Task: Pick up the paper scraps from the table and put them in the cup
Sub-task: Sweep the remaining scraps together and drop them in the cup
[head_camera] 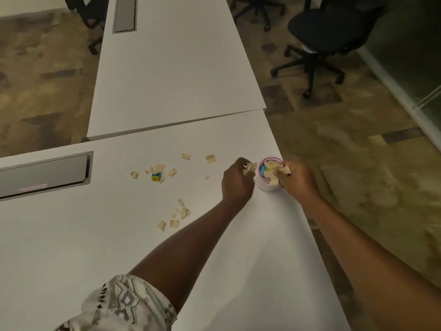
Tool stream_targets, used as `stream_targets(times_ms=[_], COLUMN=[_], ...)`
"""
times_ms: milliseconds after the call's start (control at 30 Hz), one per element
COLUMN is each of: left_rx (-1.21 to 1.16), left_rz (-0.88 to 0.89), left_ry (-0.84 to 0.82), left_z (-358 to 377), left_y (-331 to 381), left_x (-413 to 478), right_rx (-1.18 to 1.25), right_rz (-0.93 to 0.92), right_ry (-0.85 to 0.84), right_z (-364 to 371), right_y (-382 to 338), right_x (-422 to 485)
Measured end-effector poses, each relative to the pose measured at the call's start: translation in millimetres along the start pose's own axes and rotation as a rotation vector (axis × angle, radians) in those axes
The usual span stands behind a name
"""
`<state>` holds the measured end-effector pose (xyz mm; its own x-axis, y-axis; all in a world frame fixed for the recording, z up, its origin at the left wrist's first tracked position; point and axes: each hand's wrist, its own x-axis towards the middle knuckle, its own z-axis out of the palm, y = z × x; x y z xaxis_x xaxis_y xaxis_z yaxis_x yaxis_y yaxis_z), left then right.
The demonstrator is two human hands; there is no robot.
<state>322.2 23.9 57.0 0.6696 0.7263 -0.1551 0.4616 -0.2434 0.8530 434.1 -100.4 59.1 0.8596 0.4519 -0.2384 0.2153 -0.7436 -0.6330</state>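
Reaching forward, the left hand (236,181) and right hand (299,181) each pinch torn beige paper scraps (274,166) beside and over a purple-rimmed white cup (262,184) at the white table's (119,235) right edge.

Two bare forearms lead to the left hand (236,181) and the right hand (298,180). Well behind the left hand, above the elbow, sits a loose short sleeve (124,304) of pale cream cloth printed with grey and dark zigzags and diamonds. The right arm shows bare all the way back from its hand.
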Motion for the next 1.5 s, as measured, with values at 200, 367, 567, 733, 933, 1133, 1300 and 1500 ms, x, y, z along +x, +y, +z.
stream_targets(times_ms=[200,367,567,733,933,1133,1300,1500], left_rx=[0.087,0.162,0.218,0.245,0.577,0.738,0.838,0.978], left_rz=[0.011,0.015,0.103,0.219,0.524,0.672,0.670,0.634], left_ry=[-0.083,-0.145,-0.211,-0.213,-0.130,-0.185,-0.302,-0.415], left_z=[27,41,47,41,36,32,33,40], left_y=[22,25,20,12,-4,-20,-25,-20], left_x=[21,32,31,24,12,8,8,15], right_rx=[-0.144,-0.151,-0.074,-0.034,-0.096,-0.222,-0.525,-0.665], right_rz=[0.040,0.038,0.028,-0.006,-0.141,-0.357,-0.389,-0.390], right_ry=[-0.170,-0.199,-0.175,-0.159,-0.078,-0.111,-0.226,-0.271], right_z=[-15,-23,-29,-25,-15,-1,15,24], right_y=[-8,-10,-5,2,5,10,19,22], right_x=[23,31,30,21,3,-10,-6,7])
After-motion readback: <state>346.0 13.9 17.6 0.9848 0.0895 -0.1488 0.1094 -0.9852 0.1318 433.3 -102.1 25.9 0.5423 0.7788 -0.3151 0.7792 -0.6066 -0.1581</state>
